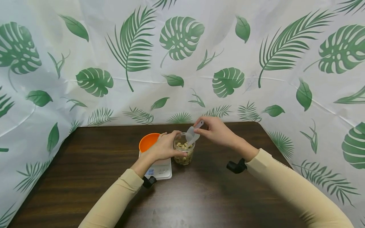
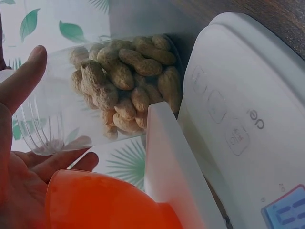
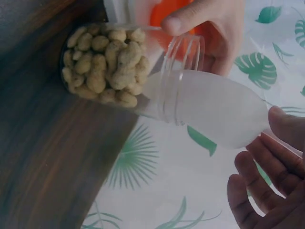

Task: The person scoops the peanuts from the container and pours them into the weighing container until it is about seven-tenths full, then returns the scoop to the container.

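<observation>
Gripping a clear, cylindrical, see-through jar with a ridged rim (image 2: pixel 59 100) in the left hand (image 1: pixel 165 148), pressing with the thumb from the near side and wrapping the fingers round the far side. Steadying it upright on the dark brown, wood-grained surface (image 1: pixel 199 196), just to the right of a flat white electronic scale (image 1: pixel 163 172). Seeing tan, bumpy peanuts in their shells (image 3: pixel 107 64) heaping up in the jar's lower part.

Pinching a translucent, whitish plastic scoop with a slim handle (image 3: pixel 219 109) in the right hand (image 1: pixel 215 129), holding the handle between thumb and fingertips and leaving the remaining fingers loosely bent, apart from the scoop. Slanting the scoop down toward the left, reaching through the open mouth with its broad end; not being able to tell whether touching any shells.

Finding a round, bright orange bowl (image 1: pixel 144 144) sitting on the scale, partly hiding behind the left hand. Reading 0.0 on the small bluish display (image 1: pixel 149 172) at the scale's near edge. Passing the left wrist across the scale, just above.

Wearing long cream sleeves (image 1: pixel 285 183) on both arms and a black device (image 1: pixel 236 166) at each wrist. Facing a white sheet printed with green leaves (image 1: pixel 188 85), hanging behind the surface.
</observation>
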The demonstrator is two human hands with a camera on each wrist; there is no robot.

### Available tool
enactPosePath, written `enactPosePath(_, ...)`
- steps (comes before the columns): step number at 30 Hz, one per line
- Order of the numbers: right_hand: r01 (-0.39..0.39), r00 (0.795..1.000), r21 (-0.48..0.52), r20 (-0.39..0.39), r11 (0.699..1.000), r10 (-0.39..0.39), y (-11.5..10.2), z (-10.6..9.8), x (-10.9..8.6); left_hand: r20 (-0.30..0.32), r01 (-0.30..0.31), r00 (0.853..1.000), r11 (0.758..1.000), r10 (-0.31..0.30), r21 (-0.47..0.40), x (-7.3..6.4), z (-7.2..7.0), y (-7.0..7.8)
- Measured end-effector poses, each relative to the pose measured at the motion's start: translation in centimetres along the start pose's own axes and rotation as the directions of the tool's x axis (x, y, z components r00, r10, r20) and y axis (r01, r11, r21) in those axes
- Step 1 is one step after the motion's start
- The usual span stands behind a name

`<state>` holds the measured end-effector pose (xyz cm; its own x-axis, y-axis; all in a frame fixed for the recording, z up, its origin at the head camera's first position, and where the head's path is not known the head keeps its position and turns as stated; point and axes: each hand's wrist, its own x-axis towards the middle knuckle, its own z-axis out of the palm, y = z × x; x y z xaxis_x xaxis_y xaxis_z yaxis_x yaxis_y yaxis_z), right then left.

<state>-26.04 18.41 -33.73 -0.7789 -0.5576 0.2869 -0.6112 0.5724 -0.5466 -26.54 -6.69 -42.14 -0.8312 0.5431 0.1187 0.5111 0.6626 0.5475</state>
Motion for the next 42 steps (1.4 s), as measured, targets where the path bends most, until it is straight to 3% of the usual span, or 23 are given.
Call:
enactPosePath(10, 0.017, 0.994, -0.079, 0.109, 0.997, -0.008, -1.1, 0.1, 1.0, 0.021, 0.008, 1.000, 0.997, -0.006, -0.080, 0.2, -0.1, 0.2)
enactPosePath(24, 0.139, 0.954, -0.212, 0.292, 0.967, -0.073, -2.4, 0.3, 3.1, 0.047, 0.002, 0.999, 0.996, 0.002, -0.086, 0.7, -0.3, 0.1)
enactPosePath(30, 0.136, 0.950, -0.193, 0.304, 0.972, -0.072, -2.0, 0.7, 3.6, 0.044, 0.000, 0.999, 0.996, 0.004, -0.087, 0.8, -0.2, 0.1)
enactPosePath(37, 0.176, 0.949, -0.161, 0.289, 0.971, -0.124, -1.5, 0.9, 3.6, 0.034, -0.002, 0.999, 0.996, 0.005, -0.092, 0.9, -0.1, 0.0)
enactPosePath(42, 0.169, 0.953, -0.149, 0.277, 0.974, -0.123, -1.0, 1.0, 3.6, 0.029, -0.001, 1.000, 0.999, 0.003, -0.049, 1.0, -0.1, 0.1)
